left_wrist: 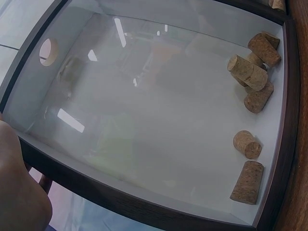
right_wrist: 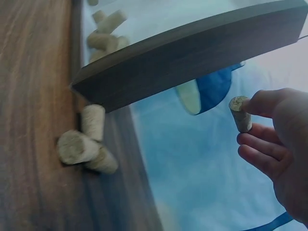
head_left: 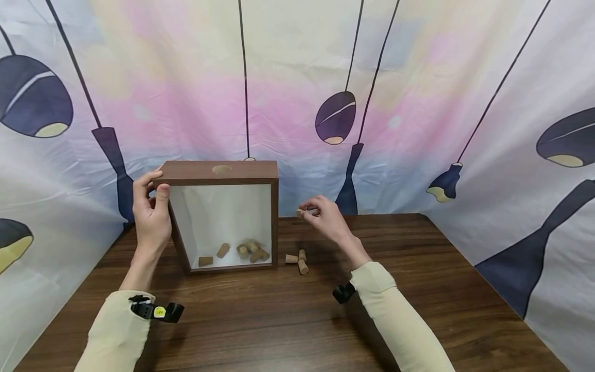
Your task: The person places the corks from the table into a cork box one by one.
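A brown wooden shadow box (head_left: 275,222) with a clear front stands upright on the table. Its top edge has a round hole (head_left: 222,169). Several corks (left_wrist: 248,183) lie inside along its bottom, most of them heaped at the right. My left hand (head_left: 155,214) grips the box's upper left corner, thumb on the front and fingers behind. To the right of the box, my right hand (head_left: 325,219) pinches one cork (right_wrist: 240,114) between thumb and fingers, raised above the table. Below that hand, three loose corks (right_wrist: 77,147) lie close together beside the box.
The dark wooden table (head_left: 260,320) runs back to a hanging cloth (head_left: 297,67) printed with lamps, which also closes off both sides. Black straps with small devices (head_left: 158,311) sit on both wrists over pale sleeves (head_left: 400,315).
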Available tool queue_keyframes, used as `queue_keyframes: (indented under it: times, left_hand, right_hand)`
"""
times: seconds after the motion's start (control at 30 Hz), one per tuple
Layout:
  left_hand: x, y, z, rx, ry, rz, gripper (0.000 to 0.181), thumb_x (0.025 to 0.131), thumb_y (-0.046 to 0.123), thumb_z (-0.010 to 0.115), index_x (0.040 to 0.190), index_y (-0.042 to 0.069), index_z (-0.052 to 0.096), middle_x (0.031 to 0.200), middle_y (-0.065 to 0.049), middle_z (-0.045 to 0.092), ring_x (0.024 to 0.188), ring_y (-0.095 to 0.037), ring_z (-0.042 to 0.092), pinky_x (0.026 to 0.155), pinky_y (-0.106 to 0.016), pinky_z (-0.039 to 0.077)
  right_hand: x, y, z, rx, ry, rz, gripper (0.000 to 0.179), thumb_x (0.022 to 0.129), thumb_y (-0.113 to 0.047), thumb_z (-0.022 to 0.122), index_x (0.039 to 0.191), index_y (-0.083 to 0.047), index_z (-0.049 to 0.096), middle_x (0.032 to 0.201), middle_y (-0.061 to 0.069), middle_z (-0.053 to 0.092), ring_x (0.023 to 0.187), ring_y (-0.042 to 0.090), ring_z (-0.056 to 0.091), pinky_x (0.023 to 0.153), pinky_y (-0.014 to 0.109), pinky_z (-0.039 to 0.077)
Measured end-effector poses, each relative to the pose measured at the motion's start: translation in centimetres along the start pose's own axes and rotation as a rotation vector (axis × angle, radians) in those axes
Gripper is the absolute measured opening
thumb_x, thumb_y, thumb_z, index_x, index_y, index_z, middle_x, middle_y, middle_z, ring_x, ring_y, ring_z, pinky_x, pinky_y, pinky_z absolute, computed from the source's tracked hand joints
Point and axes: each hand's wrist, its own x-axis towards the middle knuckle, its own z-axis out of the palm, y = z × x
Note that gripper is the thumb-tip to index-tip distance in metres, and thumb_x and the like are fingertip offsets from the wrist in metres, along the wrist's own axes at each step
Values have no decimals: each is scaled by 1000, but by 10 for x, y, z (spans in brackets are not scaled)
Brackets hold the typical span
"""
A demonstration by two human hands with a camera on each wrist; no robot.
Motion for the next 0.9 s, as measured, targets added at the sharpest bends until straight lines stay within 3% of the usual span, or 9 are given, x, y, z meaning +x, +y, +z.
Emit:
queue_keyframes:
  times: [0.9]
  left_hand:
    - [0, 0, -1, -9, 8, -17, 39, 103, 19, 52, 136, -3, 50, 146, -8, 53, 80, -5, 43, 67, -17, 32]
  right_hand:
    - [34, -72, -46, 42, 158, -224, 17, 95, -16, 68, 110, -8, 73, 110, 7, 67, 100, 23, 66, 86, 29, 55]
